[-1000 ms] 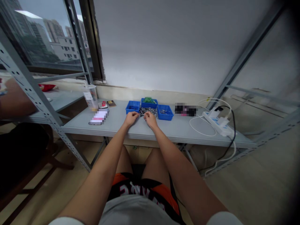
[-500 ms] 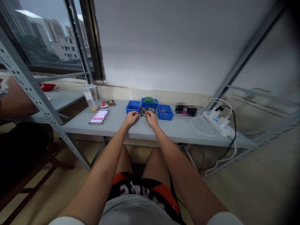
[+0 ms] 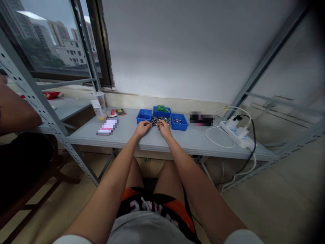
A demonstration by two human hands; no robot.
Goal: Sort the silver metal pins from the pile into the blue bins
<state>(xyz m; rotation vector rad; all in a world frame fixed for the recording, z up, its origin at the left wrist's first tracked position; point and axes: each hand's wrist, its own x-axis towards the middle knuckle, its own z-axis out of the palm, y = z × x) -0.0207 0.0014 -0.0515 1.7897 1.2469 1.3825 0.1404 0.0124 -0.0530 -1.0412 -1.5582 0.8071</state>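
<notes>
My left hand (image 3: 143,127) is closed in a pinch in front of the left blue bin (image 3: 144,116). Close to it on the right, my right hand (image 3: 164,127) also has its fingertips drawn together. A thin, light piece shows between the two hands, too small to name. Just behind the fingers lies a pile of small shiny metal parts (image 3: 165,120). The back blue bin (image 3: 161,111) holds green packets (image 3: 161,108). To the right, another blue bin (image 3: 179,122) contains some thin metal pieces.
A phone (image 3: 108,126), a lidded plastic cup (image 3: 99,105) and a small brown box (image 3: 121,112) stand left on the grey table (image 3: 127,135). A blurred dark object (image 3: 201,119) and a power strip (image 3: 236,134) with cables lie right. Another person's arm (image 3: 17,108) is at far left.
My right fingers have shifted slightly, while my left hand stays nearly still. At far left, the other person's arm has moved.
</notes>
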